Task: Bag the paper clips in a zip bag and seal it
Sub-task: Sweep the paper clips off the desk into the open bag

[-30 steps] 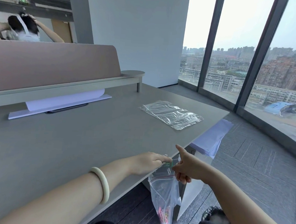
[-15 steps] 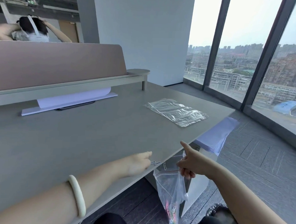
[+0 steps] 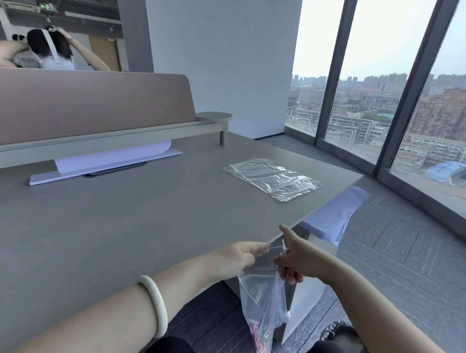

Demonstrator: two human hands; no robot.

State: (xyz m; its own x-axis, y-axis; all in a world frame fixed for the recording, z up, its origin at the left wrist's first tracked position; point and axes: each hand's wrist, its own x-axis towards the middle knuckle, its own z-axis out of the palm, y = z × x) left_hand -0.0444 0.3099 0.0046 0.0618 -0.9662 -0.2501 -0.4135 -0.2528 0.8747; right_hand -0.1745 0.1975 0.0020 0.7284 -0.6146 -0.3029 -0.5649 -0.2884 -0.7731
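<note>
Bagging nearly finished, by the look of it. Zip bag (image 3: 262, 307) hanging off the desk (image 3: 88, 236) edge at lower centre of the frame, mouth up, coloured paper clips (image 3: 261, 345) heaped in its bottom corner. Left hand (image 3: 238, 257) pinched on something small and thin at the bag's mouth, probably one more clip or the near lip; too small to tell which. Right hand (image 3: 298, 256) gripping the far lip, index finger stuck out, the others curled around the plastic. Mouth apparently open, red zip line showing. Next: drop in whatever is held, bring both lips together, pinch along the zip. Spare bags (image 3: 273, 179) lying flat at upper right of the desk.
</note>
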